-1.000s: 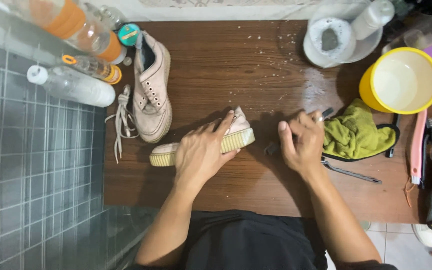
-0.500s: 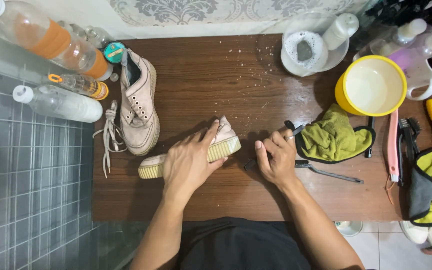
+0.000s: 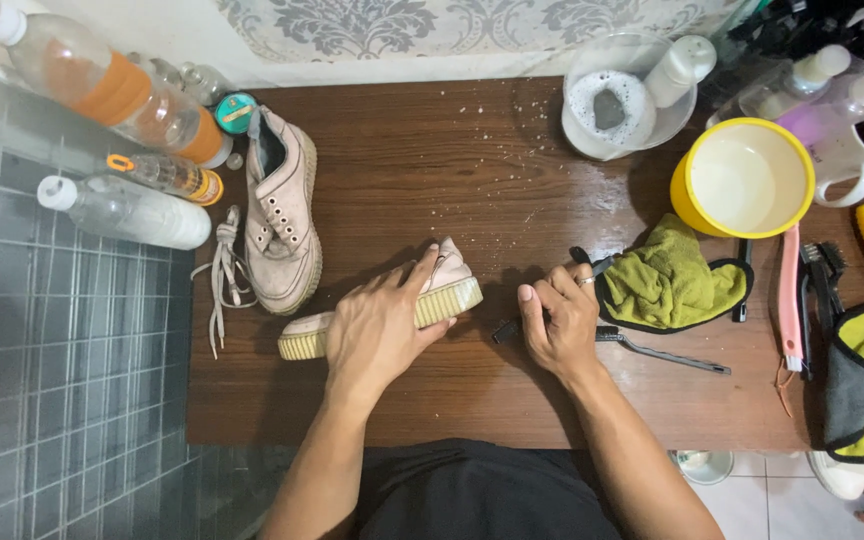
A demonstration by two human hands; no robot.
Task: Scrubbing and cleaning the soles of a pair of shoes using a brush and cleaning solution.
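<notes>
My left hand presses down on a pale pink sneaker that lies on its side on the brown wooden table, its ribbed sole facing me. My right hand rests just right of that shoe, fingers curled around a small dark brush handle. The matching sneaker lies upright at the left with loose white laces beside it.
Plastic bottles lie on the grey tiled floor at the left. A glass bowl of foamy water, a yellow bowl, green cloths, a pink brush and a thin metal tool crowd the right.
The view has shifted so the table sits lower and further right in frame. Both hands stay on the sneaker and brush in about the same pose.
</notes>
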